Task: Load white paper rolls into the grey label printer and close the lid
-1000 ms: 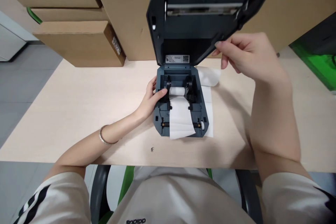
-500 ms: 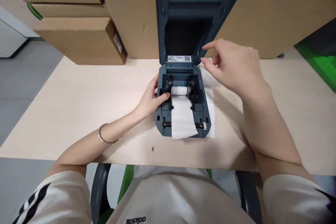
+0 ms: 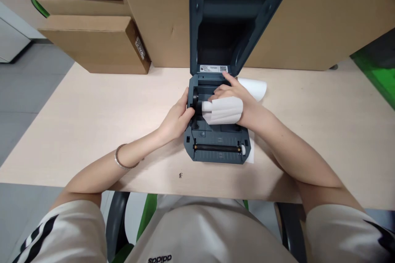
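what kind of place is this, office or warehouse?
Probably a packing or shipping room, though that is a guess. Stacked cardboard boxes stand along the back of a plain table. On it sits an open label printer, where the right hand holds a paper roll.

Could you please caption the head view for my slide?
Left hand steadies the open label printer; right hand holds its paper roll.

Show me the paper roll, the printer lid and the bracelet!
paper roll point(image 3: 224, 111): head view, loose white sheet over the hand.
printer lid point(image 3: 228, 8): head view, dark inner face.
bracelet point(image 3: 116, 158): head view, band at the wrist.
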Motion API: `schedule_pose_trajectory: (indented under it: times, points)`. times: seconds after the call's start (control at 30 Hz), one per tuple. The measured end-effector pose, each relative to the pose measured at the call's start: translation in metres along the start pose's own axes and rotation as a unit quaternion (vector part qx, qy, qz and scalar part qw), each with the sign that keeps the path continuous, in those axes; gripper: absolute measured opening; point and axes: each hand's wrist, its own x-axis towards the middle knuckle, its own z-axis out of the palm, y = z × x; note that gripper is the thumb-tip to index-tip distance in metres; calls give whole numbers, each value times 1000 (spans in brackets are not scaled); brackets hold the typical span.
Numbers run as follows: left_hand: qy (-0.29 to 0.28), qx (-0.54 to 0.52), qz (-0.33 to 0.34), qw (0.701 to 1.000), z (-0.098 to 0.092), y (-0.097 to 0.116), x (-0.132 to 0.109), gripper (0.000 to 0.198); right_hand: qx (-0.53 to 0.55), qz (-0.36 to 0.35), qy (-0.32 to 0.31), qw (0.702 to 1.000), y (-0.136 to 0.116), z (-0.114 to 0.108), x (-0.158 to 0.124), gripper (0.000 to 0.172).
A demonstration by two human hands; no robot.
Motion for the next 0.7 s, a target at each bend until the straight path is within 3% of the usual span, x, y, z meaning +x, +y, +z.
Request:
schedule_pose_trajectory:
  times: [0.13, 0.23, 0.33, 0.47, 0.53, 0.7]
  points:
    - [-5, 23, 2, 1000, -1, 3, 1, 82, 70, 34, 63, 995, 5, -46, -24, 10]
    - [-6, 36, 6, 999, -2, 4, 1, 82, 86, 132, 97, 983, 23, -84, -60, 28]
    - [-5, 40, 9, 999, -2, 4, 1, 81, 59, 261, 12, 963, 57, -100, -86, 38]
    - [-3, 27, 13, 1000, 0, 5, 2, 81, 19, 416, -166, 894, 105, -80, -83, 35]
    - [0, 18, 17, 1000, 1, 5, 2, 80, 25, 433, -215, 875, 121, -60, -68, 36]
    - [5, 16, 16, 1000, 0, 0, 1, 80, 40, 410, -256, 874, 131, -32, -39, 26]
